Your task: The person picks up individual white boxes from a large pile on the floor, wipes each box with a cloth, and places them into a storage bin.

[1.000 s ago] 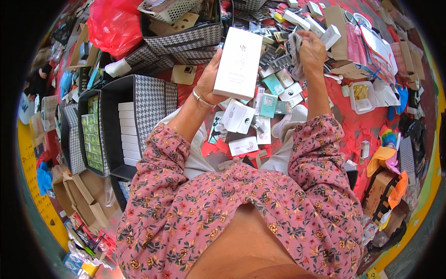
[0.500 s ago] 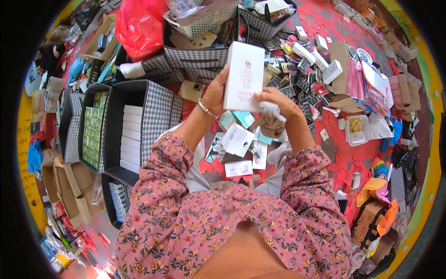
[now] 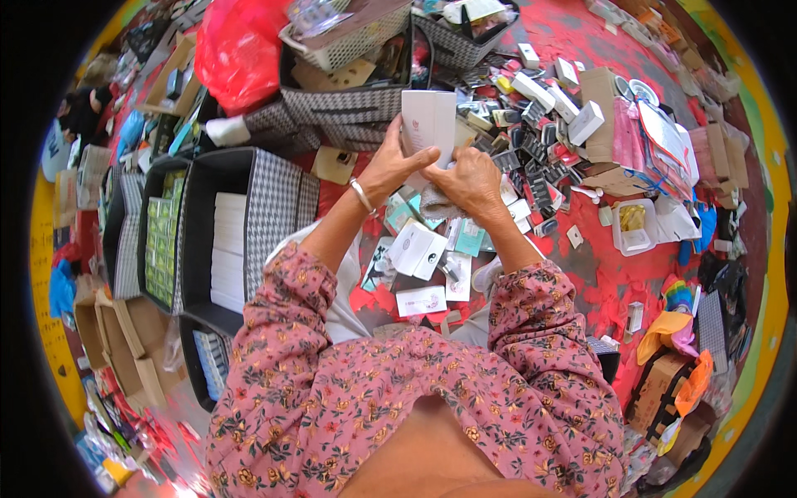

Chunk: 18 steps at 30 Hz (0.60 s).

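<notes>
One white box [image 3: 429, 116] extends beyond the grip, long axis pointing forward: left hand [image 3: 398, 163] closed on its left edge, right hand [image 3: 473, 184] at its near end, holding grey cloth [image 3: 436, 204].

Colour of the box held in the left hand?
The box is white, with faint reddish print; best seen in the head view.
</notes>
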### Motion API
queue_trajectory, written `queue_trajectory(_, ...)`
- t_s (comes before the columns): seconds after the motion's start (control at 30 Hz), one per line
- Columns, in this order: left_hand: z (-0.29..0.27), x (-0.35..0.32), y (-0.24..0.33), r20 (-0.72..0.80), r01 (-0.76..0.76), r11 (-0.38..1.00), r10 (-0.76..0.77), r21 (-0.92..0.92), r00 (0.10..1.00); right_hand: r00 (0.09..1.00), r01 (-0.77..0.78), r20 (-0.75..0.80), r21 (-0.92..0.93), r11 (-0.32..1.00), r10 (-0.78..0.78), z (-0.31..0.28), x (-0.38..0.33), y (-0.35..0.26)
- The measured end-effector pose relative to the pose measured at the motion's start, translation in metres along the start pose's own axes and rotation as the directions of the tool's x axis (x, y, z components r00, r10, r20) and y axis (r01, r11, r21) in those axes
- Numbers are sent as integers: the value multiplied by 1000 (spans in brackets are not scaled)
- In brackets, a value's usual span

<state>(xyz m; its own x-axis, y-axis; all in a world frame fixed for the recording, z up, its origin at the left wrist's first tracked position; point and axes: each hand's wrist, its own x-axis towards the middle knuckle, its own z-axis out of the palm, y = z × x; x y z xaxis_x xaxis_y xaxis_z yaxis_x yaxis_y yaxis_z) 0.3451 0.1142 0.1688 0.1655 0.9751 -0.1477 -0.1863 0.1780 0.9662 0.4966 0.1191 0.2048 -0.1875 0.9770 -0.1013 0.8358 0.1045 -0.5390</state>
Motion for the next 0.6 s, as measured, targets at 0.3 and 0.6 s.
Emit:
queue_trajectory(0.3,-32,-12,0,-360,-64,994,92,89,929,970,241,22,72,968,-243,7,-16,-32)
queue_trajectory(0.6,-212,-143,97,-646,-291,943,121,-163,754,967,231,53,224,947,-248,-5,-11,-23)
